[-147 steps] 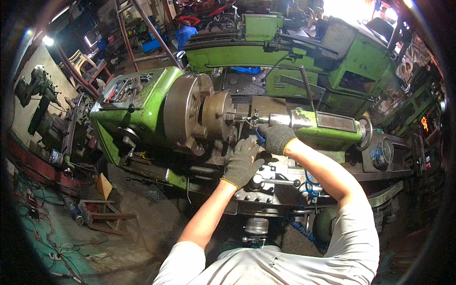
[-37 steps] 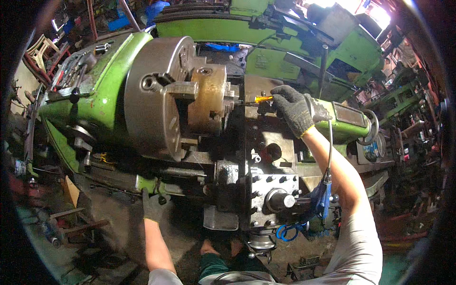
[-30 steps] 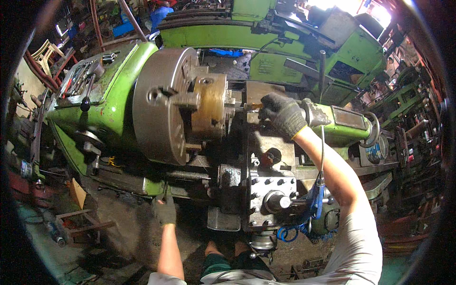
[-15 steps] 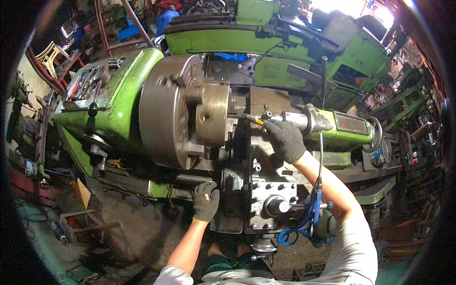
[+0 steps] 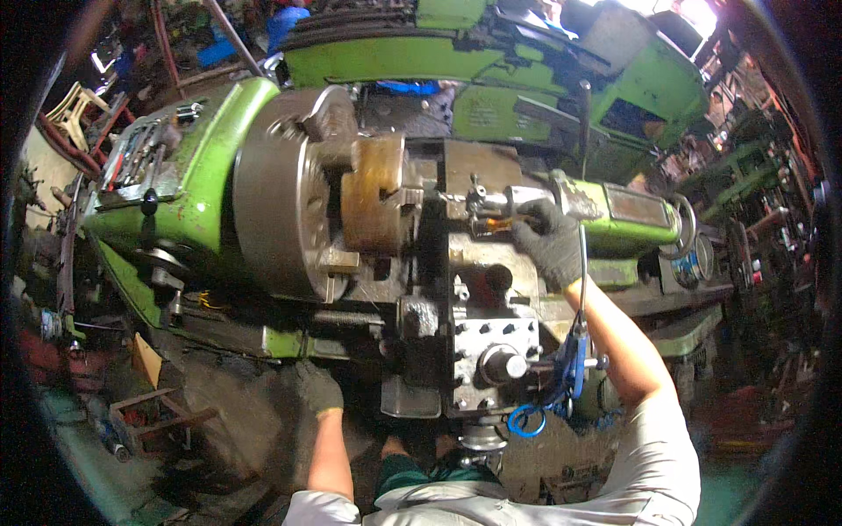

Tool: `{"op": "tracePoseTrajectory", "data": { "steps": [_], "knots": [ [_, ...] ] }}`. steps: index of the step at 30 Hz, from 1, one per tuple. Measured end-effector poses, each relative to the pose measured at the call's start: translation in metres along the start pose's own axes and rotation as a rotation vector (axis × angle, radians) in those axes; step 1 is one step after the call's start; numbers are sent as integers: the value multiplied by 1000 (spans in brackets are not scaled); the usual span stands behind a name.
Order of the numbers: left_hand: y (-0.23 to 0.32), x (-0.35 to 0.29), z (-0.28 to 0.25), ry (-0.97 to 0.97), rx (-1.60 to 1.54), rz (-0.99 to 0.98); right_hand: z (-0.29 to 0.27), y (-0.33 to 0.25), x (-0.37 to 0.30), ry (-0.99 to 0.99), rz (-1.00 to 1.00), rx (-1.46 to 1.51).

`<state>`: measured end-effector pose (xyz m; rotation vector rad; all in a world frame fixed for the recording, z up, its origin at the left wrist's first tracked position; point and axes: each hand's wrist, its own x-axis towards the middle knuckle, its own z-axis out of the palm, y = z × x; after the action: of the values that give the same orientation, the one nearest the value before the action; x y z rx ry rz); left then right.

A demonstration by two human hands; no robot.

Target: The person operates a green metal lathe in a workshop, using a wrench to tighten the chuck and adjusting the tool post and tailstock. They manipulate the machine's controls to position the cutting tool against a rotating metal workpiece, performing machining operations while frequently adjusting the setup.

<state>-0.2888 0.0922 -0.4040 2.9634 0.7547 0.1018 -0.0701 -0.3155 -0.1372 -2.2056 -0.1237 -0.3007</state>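
A gloved right hand, my right hand (image 5: 545,244), is closed around a slim tool with a yellow-orange part (image 5: 497,225); the tool's full shape is hard to make out. It is beside the tailstock's steel quill (image 5: 526,198). My left hand (image 5: 319,391), also gloved, is low in front of the lathe bed, close to a lever below the green front rail (image 5: 282,342). Its fingers are blurred against the dark background. To the left of my right hand, a bronze-coloured metal ring (image 5: 372,197) is held in the jaws of the large lathe chuck (image 5: 279,197).
The square tool post (image 5: 493,355) stands before me, with a blue air gun (image 5: 574,373) hanging at its right. The green tailstock (image 5: 627,215) is at right. Hand tools fill a tray (image 5: 145,158) on the headstock. Another green machine (image 5: 368,63) stands behind.
My right hand has drawn the tool away from the ring, toward the tailstock. My left hand has moved left and down, away from the bed. The whole view has shifted slightly.
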Motion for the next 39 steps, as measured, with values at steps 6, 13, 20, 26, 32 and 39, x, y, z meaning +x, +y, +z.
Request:
{"op": "tracePoseTrajectory", "data": {
  "steps": [6,13,20,26,32,39],
  "knots": [
    [-58,-51,97,-395,66,-17,-33,19,-21,-91,93,117],
    [82,43,-13,-238,-670,364,-39,34,-56,-206,78,4],
    [297,142,-55,-275,-571,1274,-8,30,-49,-293,104,-223],
    [347,120,-76,-257,-591,1523,-11,51,-51,-554,-364,-490],
    [325,116,-44,-192,-1003,1523,-24,25,-43,-725,-372,-656],
    [318,109,-50,-96,-925,1480,-1,44,-45,-541,-176,-225]
  ]
}}
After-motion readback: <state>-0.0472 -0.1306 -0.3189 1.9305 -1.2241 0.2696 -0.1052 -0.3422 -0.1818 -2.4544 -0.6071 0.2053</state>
